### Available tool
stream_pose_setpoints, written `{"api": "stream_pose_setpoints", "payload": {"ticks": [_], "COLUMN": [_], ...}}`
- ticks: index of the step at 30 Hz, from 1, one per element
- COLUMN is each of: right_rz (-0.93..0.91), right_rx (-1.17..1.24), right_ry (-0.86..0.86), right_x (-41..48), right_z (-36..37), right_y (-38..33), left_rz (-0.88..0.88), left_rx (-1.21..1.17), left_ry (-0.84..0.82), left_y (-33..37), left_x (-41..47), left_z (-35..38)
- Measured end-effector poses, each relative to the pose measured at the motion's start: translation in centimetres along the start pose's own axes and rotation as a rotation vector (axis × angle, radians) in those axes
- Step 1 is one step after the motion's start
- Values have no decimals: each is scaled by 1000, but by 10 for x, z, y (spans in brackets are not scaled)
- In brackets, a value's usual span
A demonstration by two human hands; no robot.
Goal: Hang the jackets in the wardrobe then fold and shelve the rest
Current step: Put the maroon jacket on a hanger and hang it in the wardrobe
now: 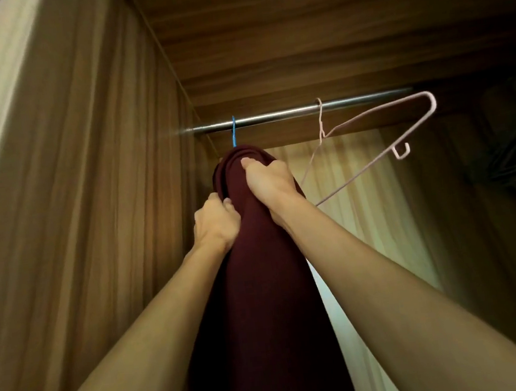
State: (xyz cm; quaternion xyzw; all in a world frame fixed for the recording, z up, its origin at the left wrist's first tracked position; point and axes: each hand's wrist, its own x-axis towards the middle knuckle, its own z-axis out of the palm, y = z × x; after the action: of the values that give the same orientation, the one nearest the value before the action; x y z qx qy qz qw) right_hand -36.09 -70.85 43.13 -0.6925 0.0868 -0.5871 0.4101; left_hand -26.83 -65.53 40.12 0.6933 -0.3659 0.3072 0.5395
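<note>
Left arm: we hold it raised up and forward, forearm bare, wrist bent in toward the cloth
Left hand: our fingers curl into the left side of the jacket a little below its top, gripping a fold
Right arm: raised alongside the left, reaching higher
Right hand: closed over the top right of the jacket, thumb lying across its crown
Jacket: dark red, it hangs straight down between our 2 forearms, its top bunched under both hands and its lower end out of view
Blue hanger: we see only its hook, over the rail and running down into the jacket's top, just above our right thumb
Pink hanger: 1 bare wire hanger on the same rail, right of the jacket, tilted, its low end near our right wrist
Wardrobe: its wooden side wall stands close on our left
</note>
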Motion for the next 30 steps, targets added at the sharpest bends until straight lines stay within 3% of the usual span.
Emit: {"api": "stream_pose_setpoints", "payload": {"ticks": [10,15,24,30], "right_rz": [-97,-162,-108,-73], "right_rx": [-117,-400,-782,-1012], "right_ry": [5,56,11,-107], "right_x": [-56,-91,-206,-302], "right_z": [-20,-50,-101,-138], "right_y": [20,33,31,20], "left_rz": [44,206,271,455], "left_rx": [-2,339,414,461], "left_ry": [-20,-89,-339,-421], "left_y": [3,6,-8,-6], "left_x": [-53,-103,-216,-310], "left_z": [-26,-49,-104,-135]}}
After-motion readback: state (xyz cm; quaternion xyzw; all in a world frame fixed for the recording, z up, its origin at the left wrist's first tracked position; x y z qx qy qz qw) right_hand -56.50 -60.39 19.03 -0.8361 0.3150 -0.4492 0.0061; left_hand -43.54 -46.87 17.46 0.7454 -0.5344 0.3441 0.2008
